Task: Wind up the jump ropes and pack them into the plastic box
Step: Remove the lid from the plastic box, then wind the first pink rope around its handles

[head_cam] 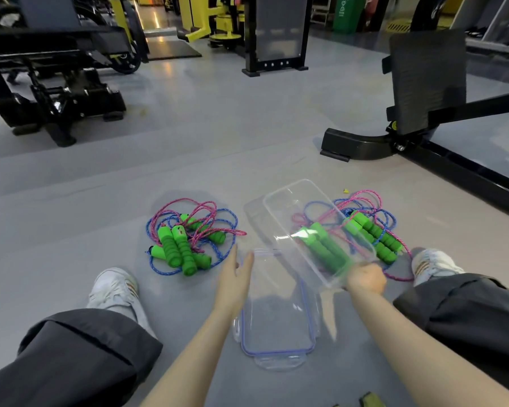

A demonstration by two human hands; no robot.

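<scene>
My right hand is closed around the near edge of the clear plastic box, holding it tilted up off the floor, open side facing away and up. My left hand is open, fingers straight and together, and grips nothing. Its fingertips sit at the far left corner of the lid; can't tell if they actually touch it.

The lid lies flat on the floor between my forearms, clear with a blue seal ring, just below the box's near end.

Ropes relative to the box:
- Left bundle of jump ropes: on the floor just left of the box, loose tangle of pink and blue cord with green foam handles, unwound. It sits just past my left hand's fingertips, not touching.
- Right bundle of jump ropes: on the floor behind and right of the box, partly seen through its clear wall. Also a loose tangle. Cord runs close under my right hand; contact unclear.

Box is empty. My shoes and legs flank the lot, left shoe left of the lid, right shoe just beside the right bundle.
</scene>
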